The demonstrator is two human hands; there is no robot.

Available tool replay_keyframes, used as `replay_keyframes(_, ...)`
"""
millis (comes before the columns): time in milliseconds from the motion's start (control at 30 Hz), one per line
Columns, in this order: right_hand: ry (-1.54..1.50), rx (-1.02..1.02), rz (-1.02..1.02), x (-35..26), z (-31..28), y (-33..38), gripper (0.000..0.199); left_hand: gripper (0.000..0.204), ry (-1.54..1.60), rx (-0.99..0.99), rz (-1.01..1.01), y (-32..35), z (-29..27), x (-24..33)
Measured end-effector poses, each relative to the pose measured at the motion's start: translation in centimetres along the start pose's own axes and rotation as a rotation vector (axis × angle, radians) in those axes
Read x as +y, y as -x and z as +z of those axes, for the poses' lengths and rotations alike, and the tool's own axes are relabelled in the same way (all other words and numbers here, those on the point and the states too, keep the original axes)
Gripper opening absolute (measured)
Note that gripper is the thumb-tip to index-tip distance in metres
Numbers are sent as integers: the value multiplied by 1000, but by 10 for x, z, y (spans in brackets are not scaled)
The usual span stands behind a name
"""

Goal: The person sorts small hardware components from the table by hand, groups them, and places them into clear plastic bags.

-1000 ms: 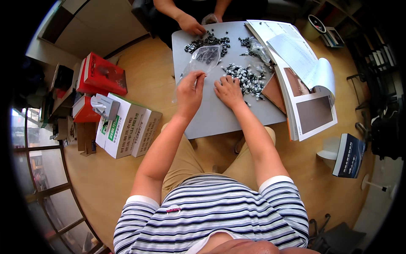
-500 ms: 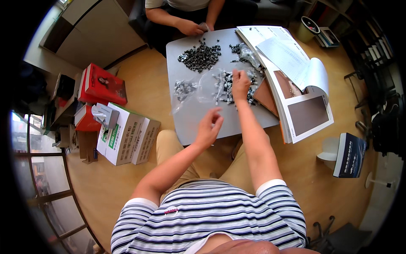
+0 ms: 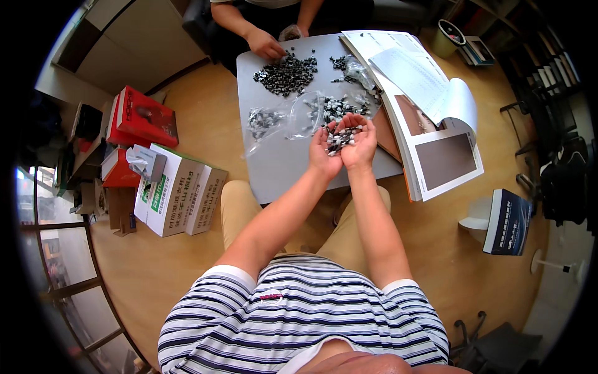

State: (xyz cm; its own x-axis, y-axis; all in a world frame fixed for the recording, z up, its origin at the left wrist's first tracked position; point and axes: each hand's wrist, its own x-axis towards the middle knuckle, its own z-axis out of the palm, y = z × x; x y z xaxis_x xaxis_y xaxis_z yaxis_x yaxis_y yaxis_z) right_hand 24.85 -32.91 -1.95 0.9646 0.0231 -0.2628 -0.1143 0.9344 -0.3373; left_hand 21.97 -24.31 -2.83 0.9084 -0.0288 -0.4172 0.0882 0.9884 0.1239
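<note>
My left hand (image 3: 322, 159) and my right hand (image 3: 362, 149) are cupped side by side, palms up, above the near part of the grey table (image 3: 274, 171). Together they hold a heap of small black-and-white parts (image 3: 339, 141), too small to name more exactly. Just beyond my fingertips lies a loose pile of similar parts (image 3: 336, 107). To its left are a clear plastic bag (image 3: 300, 121) and another cluster of such parts (image 3: 263, 120) in clear plastic. Farther back spreads a large heap of small black parts (image 3: 284, 77).
Across the table, a co-worker's hand (image 3: 266, 45) reaches to the black heap; a small clear bag (image 3: 290, 33) is by the other hand. Large open sample books (image 3: 448, 162) cover the table's right side. White cartons (image 3: 180, 193) stand on the floor at left.
My right hand has come back from the pile, and my left has moved over to meet it. Both now cup parts. The co-worker's hand has moved down to the black heap.
</note>
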Motion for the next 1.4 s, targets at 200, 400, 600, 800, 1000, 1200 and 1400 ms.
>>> replay_keyframes(200, -244, 12, -27, -12, 4, 18, 43, 33, 61, 29, 4, 5, -8, -1)
replay_keyframes(400, -431, -1, -21, -9, -6, 30, 44, 30, 123, -42, -8, 22, 0, 2)
replay_keyframes(600, -305, -77, -71, -11, 9, 42, 41, 28, 88, 73, -42, 30, -6, 1)
replay_keyframes(800, -263, -161, -65, -12, 11, 46, 42, 29, 54, 27, -77, 38, -14, 4)
replay_keyframes(1000, -447, -144, 32, -7, 11, 47, 47, 30, 54, 70, -107, 47, -16, 15)
replay_keyframes(1200, -231, -131, 184, -15, 8, 49, 38, 31, 64, -30, -152, 58, -13, 38)
replay_keyframes(1400, 860, -176, 235, -19, 32, 87, 22, 33, 68, -90, -203, 74, -13, 62)
